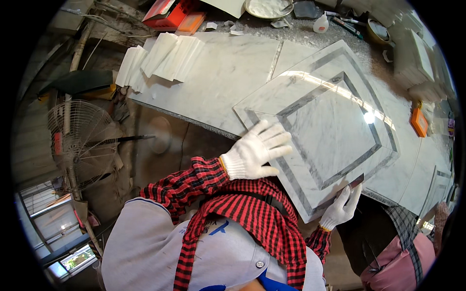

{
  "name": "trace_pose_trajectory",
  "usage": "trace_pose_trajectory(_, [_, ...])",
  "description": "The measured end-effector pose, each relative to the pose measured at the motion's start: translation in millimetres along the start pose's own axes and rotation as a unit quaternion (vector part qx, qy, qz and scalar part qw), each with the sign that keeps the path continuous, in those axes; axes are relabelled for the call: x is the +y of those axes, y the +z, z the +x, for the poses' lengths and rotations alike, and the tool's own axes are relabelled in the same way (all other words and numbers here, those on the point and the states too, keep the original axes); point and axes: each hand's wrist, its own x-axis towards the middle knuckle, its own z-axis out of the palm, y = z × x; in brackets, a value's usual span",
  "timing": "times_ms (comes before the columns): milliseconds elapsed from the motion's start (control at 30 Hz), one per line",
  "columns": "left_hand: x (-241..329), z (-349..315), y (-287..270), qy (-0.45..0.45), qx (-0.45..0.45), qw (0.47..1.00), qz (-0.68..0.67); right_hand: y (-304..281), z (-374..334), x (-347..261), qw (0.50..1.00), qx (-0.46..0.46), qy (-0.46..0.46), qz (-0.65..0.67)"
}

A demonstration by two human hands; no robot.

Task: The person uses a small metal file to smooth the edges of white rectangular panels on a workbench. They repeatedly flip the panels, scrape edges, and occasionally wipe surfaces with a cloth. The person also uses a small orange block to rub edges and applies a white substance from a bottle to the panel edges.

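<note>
Grey-banded, grey-veined white panel [327, 133]

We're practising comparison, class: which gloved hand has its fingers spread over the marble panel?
The left hand: its fingers fan out over the panel's left side. The right hand is at the near edge, by a dark piece.

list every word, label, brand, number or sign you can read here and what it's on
Light grey fabric shirt: blue lettering beside a blue emblem, not copied out here.
Small white plastic bottle: red mark, too small to read.
Orange rectangular box on the right: any print is too small to read.
</note>
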Motion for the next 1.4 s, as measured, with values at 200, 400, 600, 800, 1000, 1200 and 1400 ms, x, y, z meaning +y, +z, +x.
trace_pose_trajectory(200, [-25.1,10.1,2.5,-0.025,-0.019,0.998,0.056,-7.7,1.5,-0.3,0.999,-0.034,0.032,-0.02])
trace_pose_trajectory(400, [-77.4,15.8,-10.4,-0.161,0.068,0.979,0.106,-8.0,4.2,7.2,0.997,-0.038,0.056,0.024])
trace_pose_trajectory(600, [-93.3,9.7,6.6,-0.147,0.136,0.973,0.116,-7.8,9.0,-4.0,0.989,0.022,0.124,0.07])
trace_pose_trajectory(800, [-92.4,11.3,14.7,-0.129,0.167,0.967,0.145,-15.4,19.5,-13.2,0.972,-0.003,0.159,0.171])
trace_pose_trajectory(1000, [-93.4,4.0,17.0,-0.112,0.174,0.97,0.128,-15.7,20.9,-8.5,0.972,0.009,0.157,0.175])
trace_pose_trajectory(1200, [-71.2,-30.3,7.7,-0.154,0.154,0.972,0.084,-14.1,20.5,1.3,0.975,0.02,0.135,0.175])
trace_pose_trajectory(1400, [-61.6,-65.3,-2.5,-0.277,0.238,0.925,-0.1,-10.6,18.7,-10.5,0.971,-0.009,0.152,0.186])
